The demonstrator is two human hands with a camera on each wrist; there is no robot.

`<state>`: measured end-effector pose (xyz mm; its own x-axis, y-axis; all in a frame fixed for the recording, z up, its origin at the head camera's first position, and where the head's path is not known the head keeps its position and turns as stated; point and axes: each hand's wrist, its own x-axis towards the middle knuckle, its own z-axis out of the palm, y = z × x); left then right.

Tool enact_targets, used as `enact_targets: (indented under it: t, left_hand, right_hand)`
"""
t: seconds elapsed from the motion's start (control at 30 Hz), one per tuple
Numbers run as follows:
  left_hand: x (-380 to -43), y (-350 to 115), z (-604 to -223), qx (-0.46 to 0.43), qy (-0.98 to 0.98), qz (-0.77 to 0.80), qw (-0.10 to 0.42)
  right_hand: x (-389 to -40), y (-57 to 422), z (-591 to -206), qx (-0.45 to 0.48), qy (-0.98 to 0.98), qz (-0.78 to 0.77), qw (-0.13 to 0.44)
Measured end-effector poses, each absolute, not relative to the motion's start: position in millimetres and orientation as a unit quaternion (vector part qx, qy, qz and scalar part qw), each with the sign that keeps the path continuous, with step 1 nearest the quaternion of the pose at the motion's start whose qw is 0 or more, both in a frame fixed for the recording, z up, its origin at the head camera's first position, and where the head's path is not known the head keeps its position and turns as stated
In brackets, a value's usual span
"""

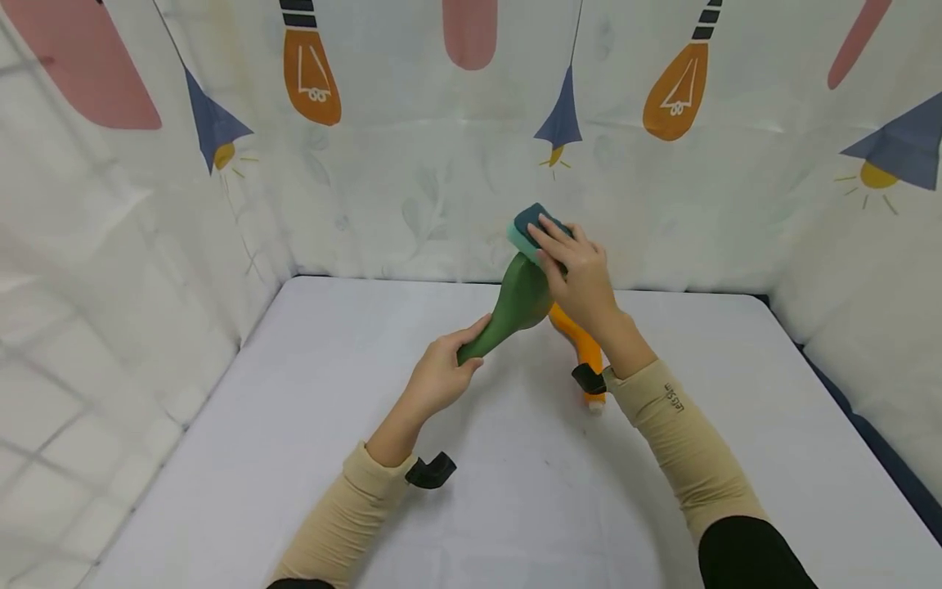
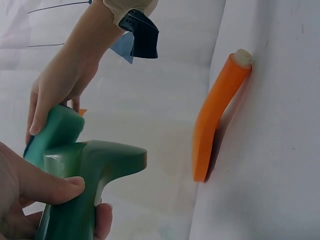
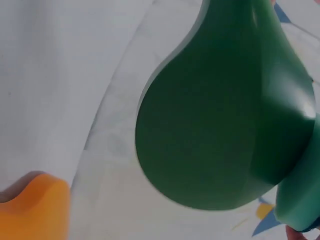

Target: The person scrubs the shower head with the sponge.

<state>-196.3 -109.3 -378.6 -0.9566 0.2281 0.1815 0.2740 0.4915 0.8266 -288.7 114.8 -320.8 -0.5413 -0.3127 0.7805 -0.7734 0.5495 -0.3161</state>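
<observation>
My left hand [image 1: 440, 372] grips the narrow end of a smooth green club-shaped piece [image 1: 524, 296], thumb on one side and fingers on the other. Its broad rounded head, filling much of the right wrist view [image 3: 205, 120], tilts up and away over the table. In my right hand [image 1: 586, 282] is a two-layer sponge [image 1: 524, 233], light teal with a dark blue face. Fingers lie over the dark face, and the teal side meets the green head's far edge. An orange piece [image 2: 212, 112] with a pale end cap lies on the table below my right wrist, partly hidden in the head view.
The white tabletop [image 1: 294, 409] ends at a back edge close behind the hands. Pale printed curtains [image 1: 397, 188] hang behind it and at both sides. A small black band end [image 1: 432, 470] sticks out at the left cuff, another [image 1: 589, 378] at the right.
</observation>
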Motion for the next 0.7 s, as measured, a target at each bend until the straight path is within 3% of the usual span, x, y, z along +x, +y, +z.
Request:
enact_targets:
  t: [0.33,0.6,0.7]
  left_hand:
    - [-200,-109,-381,-0.142,-0.830,-0.539,-0.001]
    - [-200,-111,-381,-0.142,-0.801,-0.581,0.016]
    - [-202,-112,-381,-0.133,-0.785,-0.606,0.014]
  right_hand:
    - [-297,140,-330,0.246,-0.801,0.502,0.212]
    - [-298,147,-333,0.230,-0.802,0.520,0.181]
    - [-305,151,-344,0.245,-0.792,0.523,0.200]
